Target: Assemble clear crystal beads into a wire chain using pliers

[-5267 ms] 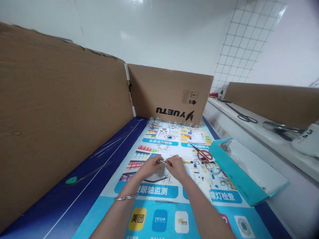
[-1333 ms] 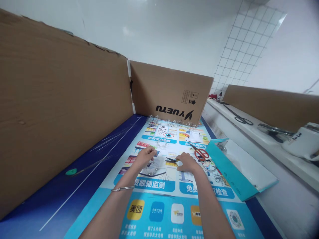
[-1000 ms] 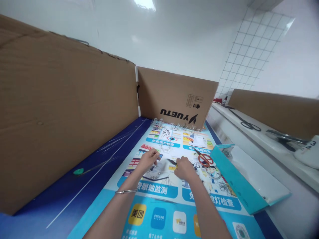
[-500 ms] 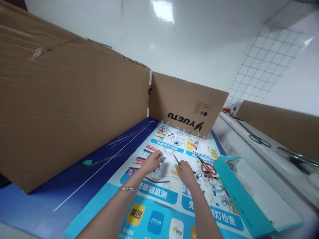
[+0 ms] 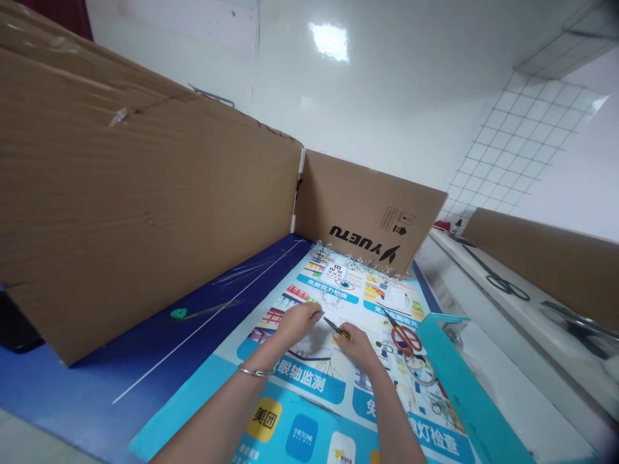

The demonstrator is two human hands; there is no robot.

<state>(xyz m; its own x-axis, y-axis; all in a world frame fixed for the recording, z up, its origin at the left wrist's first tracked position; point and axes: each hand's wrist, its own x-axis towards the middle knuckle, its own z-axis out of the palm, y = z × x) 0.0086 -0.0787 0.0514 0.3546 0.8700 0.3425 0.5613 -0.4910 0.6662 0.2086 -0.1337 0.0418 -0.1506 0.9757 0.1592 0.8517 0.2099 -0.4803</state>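
My left hand, with a bangle on its wrist, is closed in a pinch above the printed sheet. What its fingertips hold is too small to make out. My right hand is closed around a small pointed tool with a black-and-yellow handle. The dark tip points up and left, close to the left fingertips; contact cannot be told. Thin, clear or wiry pieces lie on the sheet just beyond my hands. Red-handled scissors lie right of my right hand.
Cardboard walls stand at the left and back. Tangled clear bits line the back wall's foot. A teal-edged white box sits at the right, beside a ledge with black scissors. A green piece lies left.
The pointed tool has tilted further left, bringing its tip nearer the left fingertips. My left hand has turned slightly and stays pinched. The whole view has shifted a little.
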